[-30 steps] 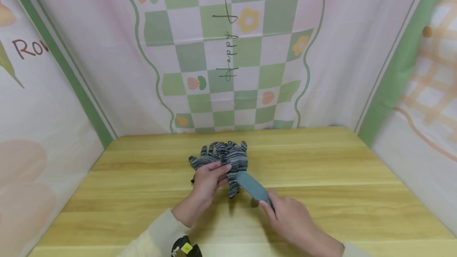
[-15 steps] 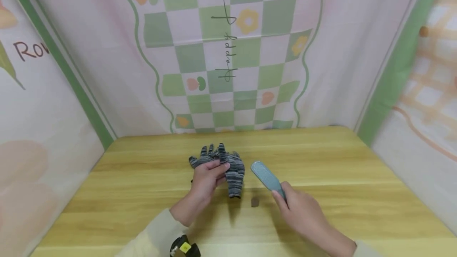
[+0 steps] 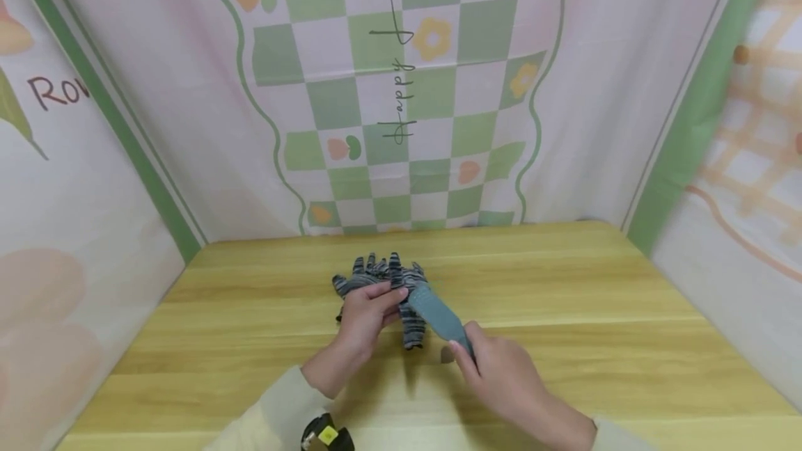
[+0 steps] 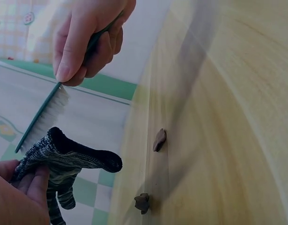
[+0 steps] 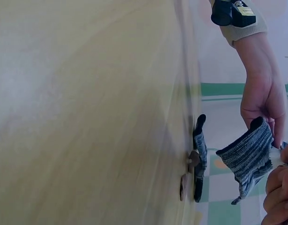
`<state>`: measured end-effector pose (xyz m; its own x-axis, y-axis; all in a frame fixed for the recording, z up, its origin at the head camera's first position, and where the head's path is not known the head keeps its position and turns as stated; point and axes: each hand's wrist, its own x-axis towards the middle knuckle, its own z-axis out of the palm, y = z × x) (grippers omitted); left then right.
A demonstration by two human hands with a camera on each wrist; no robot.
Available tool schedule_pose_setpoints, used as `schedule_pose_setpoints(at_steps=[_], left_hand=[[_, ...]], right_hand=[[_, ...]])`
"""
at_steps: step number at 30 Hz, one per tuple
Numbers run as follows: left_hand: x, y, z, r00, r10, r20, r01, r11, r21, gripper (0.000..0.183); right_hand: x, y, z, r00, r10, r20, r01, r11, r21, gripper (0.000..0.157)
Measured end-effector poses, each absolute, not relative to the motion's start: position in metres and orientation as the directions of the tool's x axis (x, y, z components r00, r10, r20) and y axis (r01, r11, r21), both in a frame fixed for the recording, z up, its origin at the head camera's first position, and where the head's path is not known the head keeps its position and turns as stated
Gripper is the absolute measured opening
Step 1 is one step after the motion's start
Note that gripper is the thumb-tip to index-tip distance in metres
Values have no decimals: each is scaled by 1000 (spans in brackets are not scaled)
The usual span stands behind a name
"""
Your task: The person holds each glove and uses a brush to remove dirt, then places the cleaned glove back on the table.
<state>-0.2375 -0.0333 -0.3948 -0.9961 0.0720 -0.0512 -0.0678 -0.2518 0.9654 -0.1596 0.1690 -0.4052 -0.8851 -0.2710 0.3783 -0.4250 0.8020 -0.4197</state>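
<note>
A grey-and-black striped knit glove (image 3: 412,331) is pinched by my left hand (image 3: 365,315), held above the table with its cuff hanging toward me. My right hand (image 3: 506,373) grips the handle of a blue-grey brush (image 3: 436,313), whose head overlaps the glove in the head view. White bristles (image 4: 55,110) show in the left wrist view, facing down beside the cuff (image 4: 83,152). A second matching glove (image 5: 200,140) lies on the table behind, partly hidden by my left hand in the head view.
Small brown lumps, one (image 4: 159,140) and another (image 4: 142,203), lie on the wooden table (image 3: 595,298) below the held glove. Printed cloth walls (image 3: 432,103) stand at the back and both sides. A black device with a yellow label (image 3: 328,435) sits by my left sleeve.
The brush lifted off to the right of the held glove half a second ago and is now back over it. My left hand stays nearly in place, while the held glove has shifted in shape.
</note>
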Motion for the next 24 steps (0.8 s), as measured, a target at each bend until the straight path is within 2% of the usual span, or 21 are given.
schedule_pose_setpoints(at_steps=[9, 19, 24], left_hand=[[-239, -36, -398, -994, 78, -75, -94, -272, 958, 53], [-239, -37, -396, -994, 68, -83, -99, -289, 952, 55], [-240, -38, -396, -995, 69, -76, -93, -301, 949, 57]], right_hand=[[-161, 167, -408, -905, -281, 318, -394, 834, -387, 13], [-161, 173, -415, -895, -275, 352, -385, 873, -298, 19], [-166, 180, -420, -921, -244, 303, -331, 901, -281, 16]])
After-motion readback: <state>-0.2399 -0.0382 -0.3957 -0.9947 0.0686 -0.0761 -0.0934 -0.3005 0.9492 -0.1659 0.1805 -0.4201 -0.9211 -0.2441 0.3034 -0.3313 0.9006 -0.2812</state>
